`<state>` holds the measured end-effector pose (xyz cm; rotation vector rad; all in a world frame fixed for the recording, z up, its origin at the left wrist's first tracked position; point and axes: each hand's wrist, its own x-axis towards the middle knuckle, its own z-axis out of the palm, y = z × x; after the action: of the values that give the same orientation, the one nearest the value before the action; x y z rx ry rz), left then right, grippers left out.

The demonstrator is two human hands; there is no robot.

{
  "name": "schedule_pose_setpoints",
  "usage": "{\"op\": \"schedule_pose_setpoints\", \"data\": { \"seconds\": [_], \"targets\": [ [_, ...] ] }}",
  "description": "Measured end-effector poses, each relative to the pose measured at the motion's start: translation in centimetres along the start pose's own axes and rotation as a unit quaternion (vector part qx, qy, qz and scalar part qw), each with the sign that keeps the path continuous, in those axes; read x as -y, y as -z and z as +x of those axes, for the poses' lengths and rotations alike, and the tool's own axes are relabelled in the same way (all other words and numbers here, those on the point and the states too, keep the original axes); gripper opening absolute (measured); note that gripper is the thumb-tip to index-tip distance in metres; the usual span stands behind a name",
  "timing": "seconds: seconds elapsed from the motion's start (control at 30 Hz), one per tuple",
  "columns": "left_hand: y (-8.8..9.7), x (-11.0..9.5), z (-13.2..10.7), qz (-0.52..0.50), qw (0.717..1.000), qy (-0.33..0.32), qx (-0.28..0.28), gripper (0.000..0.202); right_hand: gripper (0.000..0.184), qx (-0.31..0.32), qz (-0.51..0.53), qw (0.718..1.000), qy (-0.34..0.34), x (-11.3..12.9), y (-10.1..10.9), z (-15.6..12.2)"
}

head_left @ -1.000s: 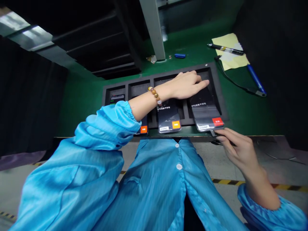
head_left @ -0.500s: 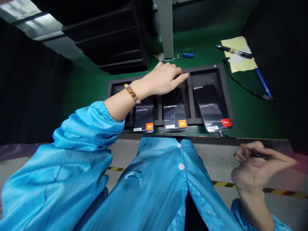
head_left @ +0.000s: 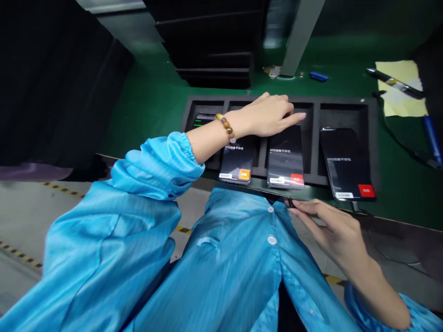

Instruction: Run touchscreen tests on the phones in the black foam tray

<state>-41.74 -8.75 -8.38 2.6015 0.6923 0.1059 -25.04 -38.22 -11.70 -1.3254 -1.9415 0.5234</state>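
Note:
My left hand point(head_left: 273, 116) lies across the top end of the middle phone point(head_left: 286, 157), its fingers bent over the upper edge and its thumb stretched to the right. Below that phone's lower edge, my right hand point(head_left: 337, 228) pinches a small black cable plug point(head_left: 290, 202) between thumb and fingertips; a gap separates plug and phone. To the left lies another phone point(head_left: 237, 159), partly under my wrist. The right-hand phone point(head_left: 346, 168) sits tilted, with a connector point(head_left: 355, 207) at its lower edge. Each of these screens shows white text and a red or orange block.
A black foam tray point(head_left: 316, 103) with compartments holds the phones; one more phone point(head_left: 204, 120) with green lines lies far left. Behind are a grey post point(head_left: 301, 39) and blue pen cap point(head_left: 319, 76). At right lie yellow paper point(head_left: 398, 108), a black pen point(head_left: 394, 83) and blue pen point(head_left: 432, 138).
My right hand has come up and left from below the table edge, bringing the plug near the middle phone. My left hand stays on that phone. The whole view has shifted.

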Motion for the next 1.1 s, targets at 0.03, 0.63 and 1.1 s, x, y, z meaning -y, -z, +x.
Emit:
{"op": "schedule_pose_setpoints", "data": {
  "seconds": [0.03, 0.63, 1.1],
  "targets": [
    [0.1, 0.0, 0.0, -0.004, 1.0, -0.001, 0.003, 0.071, 0.027, -0.006, 0.011, 1.0, 0.012, -0.1, 0.0, 0.4],
    [-0.4, 0.3, 0.2, -0.052, 0.998, -0.019, -0.012, 0.075, 0.032, 0.012, 0.035, 0.999, 0.017, -0.5, 0.5, 2.3],
    [1.4, 0.1, -1.3, -0.024, 1.0, -0.016, 0.008, 0.082, 0.05, -0.208, -0.245, 0.918, -0.233, -5.1, 9.9, 8.8]
  ]
}}
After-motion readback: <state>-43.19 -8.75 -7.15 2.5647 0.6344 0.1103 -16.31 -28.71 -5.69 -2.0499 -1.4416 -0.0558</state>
